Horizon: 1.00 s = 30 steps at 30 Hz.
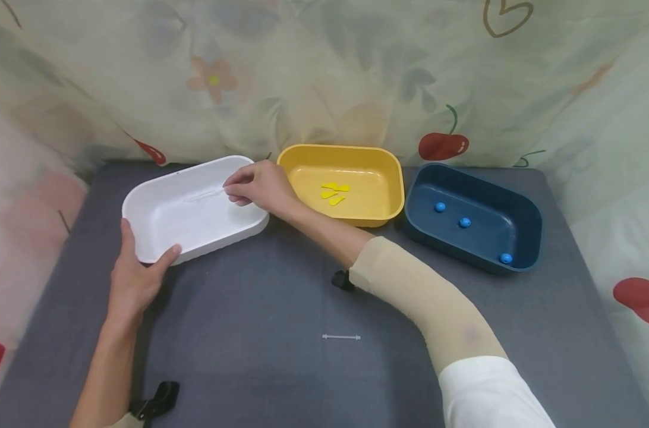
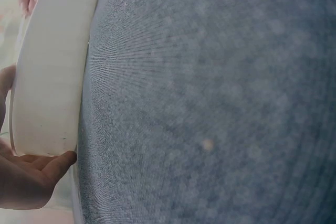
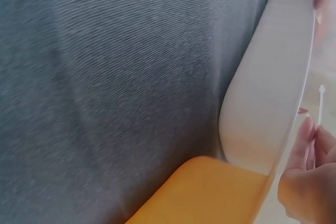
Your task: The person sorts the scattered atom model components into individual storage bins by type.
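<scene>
In the head view my right hand [image 1: 262, 187] is over the right part of a white tray [image 1: 228, 238]. It pinches a thin white stick with a knobbed tip [image 3: 322, 100], seen upright between thumb and fingers in the right wrist view. My left hand [image 1: 137, 276] grips the tray's near left corner, thumb at the front rim and fingers along the left end. Faint thin white sticks [image 1: 198, 197] show inside the tray; their number is unclear. A similar white stick with knobbed ends [image 1: 341, 337] lies on the table before me.
A yellow tray [image 1: 394, 178] at the back middle holds several small flat yellow pieces [image 1: 337, 201]. To its right, a dark blue tray [image 1: 463, 252] holds three blue beads [image 1: 465, 223]. All stand on a grey cloth-covered table [image 1: 282, 309], with a patterned curtain [image 1: 324, 77] behind.
</scene>
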### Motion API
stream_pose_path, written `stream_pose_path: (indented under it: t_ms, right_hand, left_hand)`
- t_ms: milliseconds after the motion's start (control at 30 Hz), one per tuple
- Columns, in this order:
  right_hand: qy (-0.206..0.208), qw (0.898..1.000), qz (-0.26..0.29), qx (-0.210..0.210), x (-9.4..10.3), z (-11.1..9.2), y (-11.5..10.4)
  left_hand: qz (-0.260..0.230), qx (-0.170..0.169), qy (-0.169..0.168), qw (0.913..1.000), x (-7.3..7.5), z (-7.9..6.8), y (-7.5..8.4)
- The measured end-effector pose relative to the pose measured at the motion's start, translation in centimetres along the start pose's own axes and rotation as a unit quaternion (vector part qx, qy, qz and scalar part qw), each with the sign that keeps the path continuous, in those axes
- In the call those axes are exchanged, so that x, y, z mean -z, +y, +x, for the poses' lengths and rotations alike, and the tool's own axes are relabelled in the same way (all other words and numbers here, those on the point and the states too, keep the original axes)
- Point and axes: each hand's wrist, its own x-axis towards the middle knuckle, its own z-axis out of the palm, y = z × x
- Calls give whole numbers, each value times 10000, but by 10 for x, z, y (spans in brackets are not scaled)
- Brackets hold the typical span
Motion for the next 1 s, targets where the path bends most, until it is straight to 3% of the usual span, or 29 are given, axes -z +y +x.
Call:
stream_pose_path:
  t_ms: [267,633,1000]
  right_hand:
    - [-31,9995,10,-315,-17,14,-4]
    - [270,9981,49,-543,-38,28,-6]
    - [473,9933,-274,-1014,-50,40,-1]
  left_hand:
    - [-49,-5,67,10000,-1,1,-1]
    - [-20,-60,40,10000,0,0,0]
    - [48,-152,147,9998,1,-1,1]
